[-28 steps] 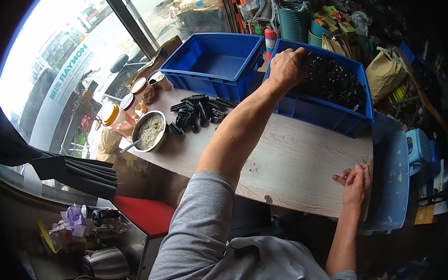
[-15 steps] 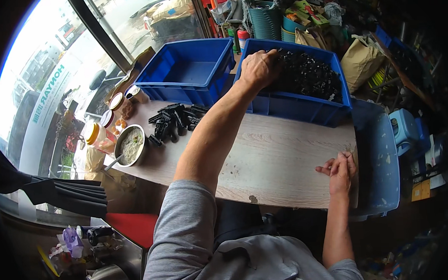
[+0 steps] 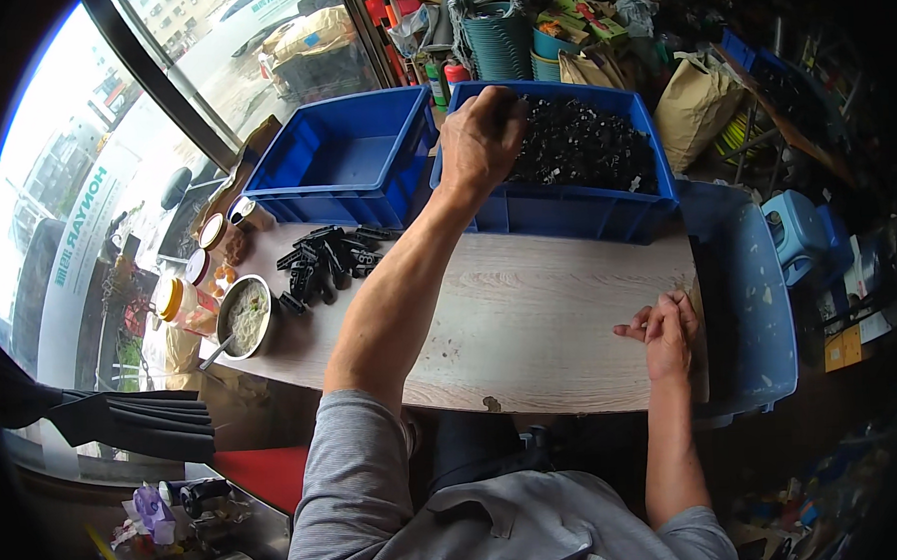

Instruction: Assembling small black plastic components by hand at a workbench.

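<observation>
My left hand (image 3: 478, 144) is raised over the left end of a blue bin (image 3: 586, 214) full of small black plastic parts (image 3: 593, 144). Its fingers are curled in, and what they hold is hidden in shadow. Near the right edge of the pale wooden table (image 3: 531, 326), my right hand (image 3: 666, 331) rests with its fingers bent together and one digit pointing left. Whatever may be inside it does not show. A loose pile of longer black plastic pieces (image 3: 328, 260) lies on the table, left of my left forearm.
Left of the full bin stands another blue bin (image 3: 395, 202), its inner floor showing. A bowl of noodles (image 3: 248, 314) with a spoon and several jars (image 3: 186, 301) line the left edge. A large light-blue tub (image 3: 755, 307) adjoins the table's right side.
My left hand has lifted out of the black parts and drawn back toward the bin's left wall. My right hand stays at the table's edge. The whole view has shifted slightly.
</observation>
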A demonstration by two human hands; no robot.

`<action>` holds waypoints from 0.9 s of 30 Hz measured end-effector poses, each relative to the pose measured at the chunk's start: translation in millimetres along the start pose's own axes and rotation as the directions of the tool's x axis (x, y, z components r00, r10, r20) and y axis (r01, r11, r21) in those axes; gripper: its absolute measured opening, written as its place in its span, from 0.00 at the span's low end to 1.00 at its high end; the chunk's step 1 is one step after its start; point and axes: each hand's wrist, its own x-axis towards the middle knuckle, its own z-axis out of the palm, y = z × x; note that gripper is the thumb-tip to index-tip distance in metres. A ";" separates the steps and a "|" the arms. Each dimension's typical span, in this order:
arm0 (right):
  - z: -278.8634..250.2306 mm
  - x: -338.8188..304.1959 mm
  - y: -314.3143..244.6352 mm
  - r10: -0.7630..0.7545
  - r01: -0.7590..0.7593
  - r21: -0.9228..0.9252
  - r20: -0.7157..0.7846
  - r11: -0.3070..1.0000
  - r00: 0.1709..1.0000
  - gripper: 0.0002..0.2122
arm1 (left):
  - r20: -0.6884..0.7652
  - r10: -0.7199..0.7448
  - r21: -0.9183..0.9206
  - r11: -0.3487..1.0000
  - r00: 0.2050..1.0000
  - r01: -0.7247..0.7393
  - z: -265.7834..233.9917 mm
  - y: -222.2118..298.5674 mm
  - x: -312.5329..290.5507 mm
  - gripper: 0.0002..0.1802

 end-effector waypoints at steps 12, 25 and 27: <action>-1.6 5.3 -0.1 -0.001 0.000 0.028 0.038 1.000 0.999 0.08 | 0.138 0.267 0.159 0.945 0.954 -0.287 -1.1 20.1 -122.8 0.14; -11.4 6.6 5.9 -0.026 0.024 0.015 0.118 1.000 0.993 0.07 | 0.383 0.011 0.266 0.956 0.924 -0.122 -11.2 13.1 -152.7 0.20; -8.6 6.4 4.4 -0.017 0.015 0.017 0.102 1.000 0.995 0.07 | 0.333 -0.039 0.209 0.977 0.942 -0.033 -20.2 11.3 -150.6 0.18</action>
